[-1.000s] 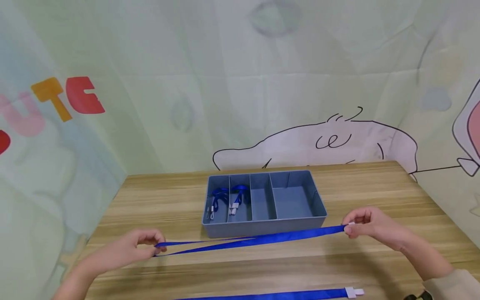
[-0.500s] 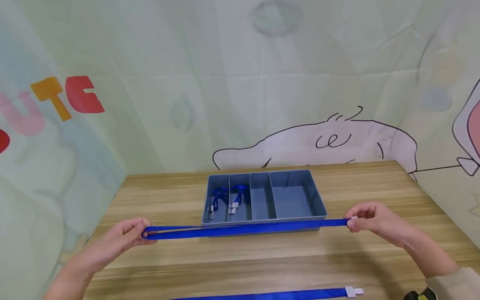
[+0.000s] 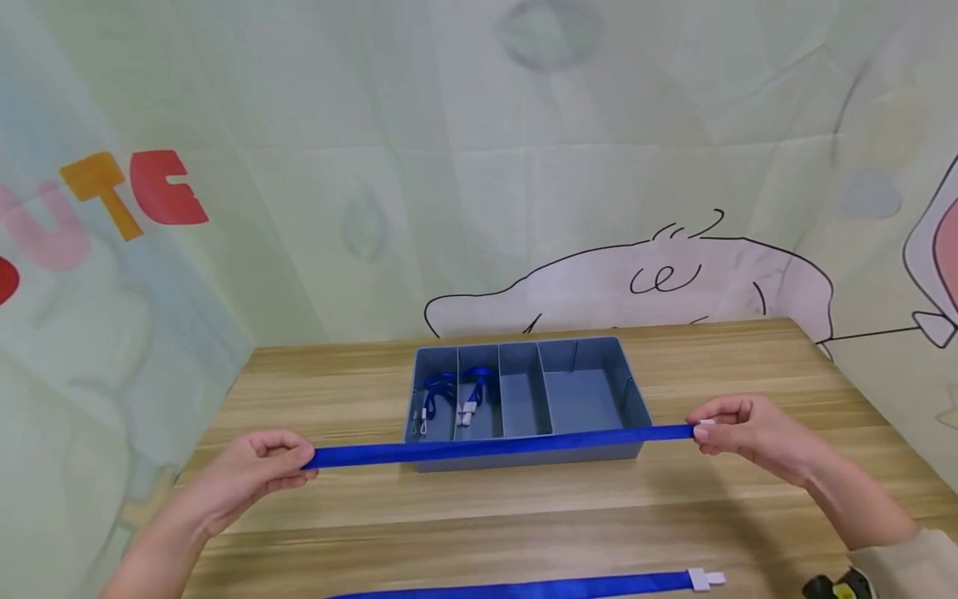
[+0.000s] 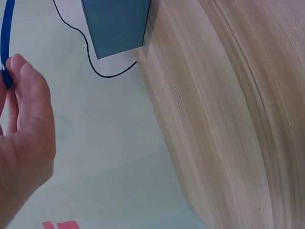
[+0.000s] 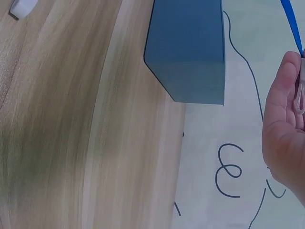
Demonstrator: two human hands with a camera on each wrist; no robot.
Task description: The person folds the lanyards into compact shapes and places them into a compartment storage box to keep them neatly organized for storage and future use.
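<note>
Pinching taut blue lanyard [image 3: 479, 449], L hand [image 3: 243, 478] & R hand [image 3: 759, 437] well apart.

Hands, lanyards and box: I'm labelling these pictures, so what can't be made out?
Head: left end of the held lanyard, hidden by the left hand.
Head: left end of the lower lanyard, cut off by the bottom edge.
Left wrist: inside of the box, hidden by its outer wall.
Right wrist: part of the right hand, cut off by the right edge.
</note>
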